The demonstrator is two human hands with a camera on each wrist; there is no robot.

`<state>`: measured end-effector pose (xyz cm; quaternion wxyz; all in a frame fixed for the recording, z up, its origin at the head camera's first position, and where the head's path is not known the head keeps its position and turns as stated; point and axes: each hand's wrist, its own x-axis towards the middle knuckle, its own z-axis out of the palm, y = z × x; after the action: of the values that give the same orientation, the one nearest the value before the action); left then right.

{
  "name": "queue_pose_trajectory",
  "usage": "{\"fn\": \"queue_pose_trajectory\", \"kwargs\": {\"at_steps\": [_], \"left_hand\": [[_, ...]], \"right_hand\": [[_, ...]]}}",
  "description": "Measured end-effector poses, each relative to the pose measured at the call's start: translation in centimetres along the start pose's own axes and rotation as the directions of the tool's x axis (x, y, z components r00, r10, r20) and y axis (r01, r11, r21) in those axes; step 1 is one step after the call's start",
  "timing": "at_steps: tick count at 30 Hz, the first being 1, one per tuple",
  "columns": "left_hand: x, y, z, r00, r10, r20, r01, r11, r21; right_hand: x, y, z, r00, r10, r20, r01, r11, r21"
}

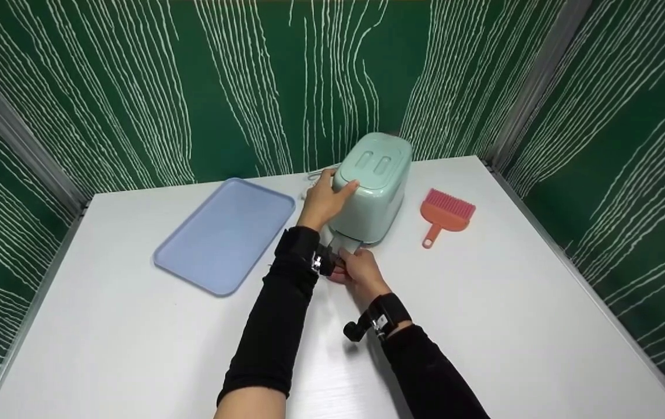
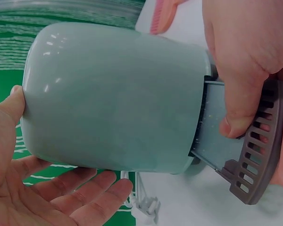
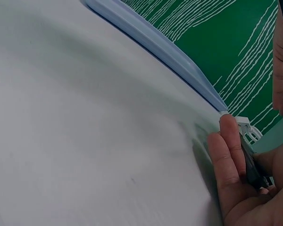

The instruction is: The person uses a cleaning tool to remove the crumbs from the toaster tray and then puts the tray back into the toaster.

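A mint-green toaster (image 1: 370,203) with a lidded top stands near the table's back edge. My left hand (image 1: 324,201) rests on its left side, thumb at the top edge and fingers spread along the wall. From the toaster's low end sticks out a crumb tray (image 2: 220,127) with a dark slotted handle (image 2: 262,146). My right hand (image 1: 361,269) pinches this crumb tray, thumb on its upper face and fingers beneath the handle. Small pale specks dot the tray's surface. The tray's inner part is hidden inside the toaster.
A blue rectangular tray (image 1: 225,233) lies on the white table (image 1: 134,337) to the left. On the right is an orange brush (image 1: 446,216) with pink bristles. A white plug and cord (image 2: 145,207) lie beside the toaster. Green patterned walls (image 1: 239,87) enclose the table.
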<state>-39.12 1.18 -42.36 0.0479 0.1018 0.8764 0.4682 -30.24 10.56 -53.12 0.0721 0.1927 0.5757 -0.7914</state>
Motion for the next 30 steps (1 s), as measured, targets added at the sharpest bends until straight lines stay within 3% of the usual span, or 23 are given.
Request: {"fn": "queue_pose_trajectory", "kwargs": {"at_steps": [5,14,30], "left_hand": [[-0.2,0.0,0.0,1.0,-0.005,0.007,0.005,1.0,-0.013],[-0.3,-0.2,0.0,1.0,-0.019,0.002,0.019,1.0,-0.015],[0.0,0.0,0.0,1.0,-0.023,0.012,0.023,1.0,-0.008]], "right_hand": [[0.0,0.3,-0.1,1.0,-0.008,0.005,0.008,1.0,-0.015],[-0.4,0.7,0.2,0.999,0.003,0.045,-0.006,0.998,0.059],[-0.6,1.1,0.2,1.0,0.01,0.02,-0.012,0.997,0.073]]}}
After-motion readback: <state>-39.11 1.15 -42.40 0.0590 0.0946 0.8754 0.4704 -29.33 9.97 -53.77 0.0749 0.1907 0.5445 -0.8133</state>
